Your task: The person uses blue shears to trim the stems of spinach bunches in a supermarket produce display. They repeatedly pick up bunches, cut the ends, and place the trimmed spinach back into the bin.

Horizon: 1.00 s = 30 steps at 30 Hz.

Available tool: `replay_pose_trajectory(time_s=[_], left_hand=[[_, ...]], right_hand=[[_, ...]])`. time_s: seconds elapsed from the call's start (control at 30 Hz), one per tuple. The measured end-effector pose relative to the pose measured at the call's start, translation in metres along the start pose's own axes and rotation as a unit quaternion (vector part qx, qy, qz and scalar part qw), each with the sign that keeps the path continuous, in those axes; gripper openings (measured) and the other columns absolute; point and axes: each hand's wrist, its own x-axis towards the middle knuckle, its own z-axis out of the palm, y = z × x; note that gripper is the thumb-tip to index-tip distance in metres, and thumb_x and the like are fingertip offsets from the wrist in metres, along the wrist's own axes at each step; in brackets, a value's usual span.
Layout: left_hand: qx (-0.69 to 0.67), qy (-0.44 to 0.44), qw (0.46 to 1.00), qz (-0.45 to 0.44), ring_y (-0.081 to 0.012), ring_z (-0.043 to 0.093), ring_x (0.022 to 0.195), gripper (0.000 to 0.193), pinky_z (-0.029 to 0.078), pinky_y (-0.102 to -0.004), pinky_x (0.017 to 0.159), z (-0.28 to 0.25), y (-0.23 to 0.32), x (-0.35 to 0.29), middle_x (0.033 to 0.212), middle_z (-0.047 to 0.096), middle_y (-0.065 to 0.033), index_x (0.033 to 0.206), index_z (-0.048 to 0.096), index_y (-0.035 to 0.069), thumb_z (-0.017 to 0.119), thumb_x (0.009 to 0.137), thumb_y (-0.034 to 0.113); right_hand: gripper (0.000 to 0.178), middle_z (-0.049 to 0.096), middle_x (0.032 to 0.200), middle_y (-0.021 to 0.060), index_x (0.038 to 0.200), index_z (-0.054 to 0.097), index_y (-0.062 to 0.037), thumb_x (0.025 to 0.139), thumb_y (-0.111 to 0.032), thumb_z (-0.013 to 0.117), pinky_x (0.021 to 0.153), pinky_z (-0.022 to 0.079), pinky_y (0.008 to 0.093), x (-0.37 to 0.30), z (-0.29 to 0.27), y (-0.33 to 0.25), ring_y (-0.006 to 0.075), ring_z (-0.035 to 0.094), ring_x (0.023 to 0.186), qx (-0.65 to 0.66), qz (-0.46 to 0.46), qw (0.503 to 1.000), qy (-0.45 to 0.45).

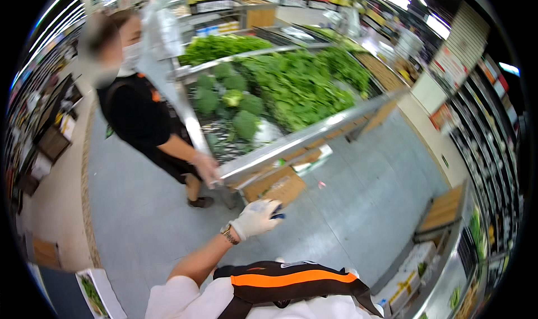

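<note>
My left hand [256,219], in a white glove with a metal watch at the wrist, is held out in front of my body. Its fingers are curled around something small and dark blue [277,211], too blurred to name. Just beyond the hand, a brown cardboard box [283,188] lies under a metal-edged produce stand [269,157]. Broccoli heads [245,124] and a broad heap of leafy greens [297,84] fill the stand's top. My right hand does not show; only my white sleeves and black apron with an orange band appear below.
On the left, a masked co-worker [140,109] in black rests a gloved hand [206,169] on the stand's corner. Another produce counter [448,280], with boxes [412,271] beneath, stands at lower right. A white crate of greens [101,291] sits at lower left. Shelves line both sides.
</note>
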Motion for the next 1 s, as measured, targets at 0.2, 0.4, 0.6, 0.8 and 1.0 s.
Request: replay_pose_trajectory(time_s=[0.2,0.4,0.6,0.8,1.0], left_hand=[[-0.209,-0.043,0.815,0.538,-0.0269,0.061,0.075,0.021,0.048,-0.0384,0.069,-0.044,0.291,0.176,0.076,0.059,-0.0116,0.084,0.06,0.003,0.065,0.073,0.02],[-0.243,-0.048,0.664,0.705,-0.0263,0.061,0.074,0.021,0.048,-0.0374,0.067,-0.011,0.374,0.256,0.076,0.059,-0.0114,0.085,0.06,0.002,0.064,0.073,0.019],[-0.139,-0.23,0.742,0.614,-0.0256,0.061,0.073,0.022,0.048,-0.0364,0.066,0.023,0.313,0.375,0.076,0.059,-0.0113,0.086,0.059,0.002,0.064,0.073,0.018],[0.094,-0.395,0.798,0.445,-0.025,0.06,0.072,0.022,0.047,-0.0354,0.065,0.008,0.261,0.516,0.076,0.059,-0.0111,0.087,0.059,0.001,0.063,0.073,0.018],[0.23,-0.466,0.771,0.369,-0.0244,0.06,0.072,0.023,0.047,-0.0344,0.064,-0.016,0.244,0.621,0.075,0.059,-0.011,0.088,0.059,0.0,0.062,0.073,0.017]], right_hand=[[0.033,0.07,0.092,0.0182,0.094,0.075,-0.012,0.078,-0.038,0.063,0.082,0.052,0.0435,0.029,0.068,0.194,0.0346,0.067,0.093,0.145,-0.002,0.987,0.065],[0.032,0.07,0.088,0.0175,0.093,0.074,-0.0104,0.079,-0.037,0.061,0.08,0.052,0.0427,0.082,0.033,0.175,0.0342,0.067,0.089,0.128,0.033,0.991,-0.024],[0.032,0.07,0.085,0.0165,0.09,0.073,-0.0089,0.08,-0.035,0.059,0.077,0.053,0.0417,0.152,-0.066,0.149,0.0336,0.068,0.084,0.221,0.001,0.975,-0.007],[0.031,0.07,0.081,0.0154,0.088,0.072,-0.0073,0.081,-0.033,0.057,0.074,0.053,0.0406,0.225,-0.223,0.167,0.0329,0.068,0.079,0.215,-0.033,0.976,0.007],[0.028,0.069,0.078,0.0164,0.088,0.07,-0.0056,0.083,-0.029,0.056,0.071,0.051,0.0426,0.306,-0.41,0.152,0.0349,0.067,0.077,0.238,0.007,0.965,0.109]])
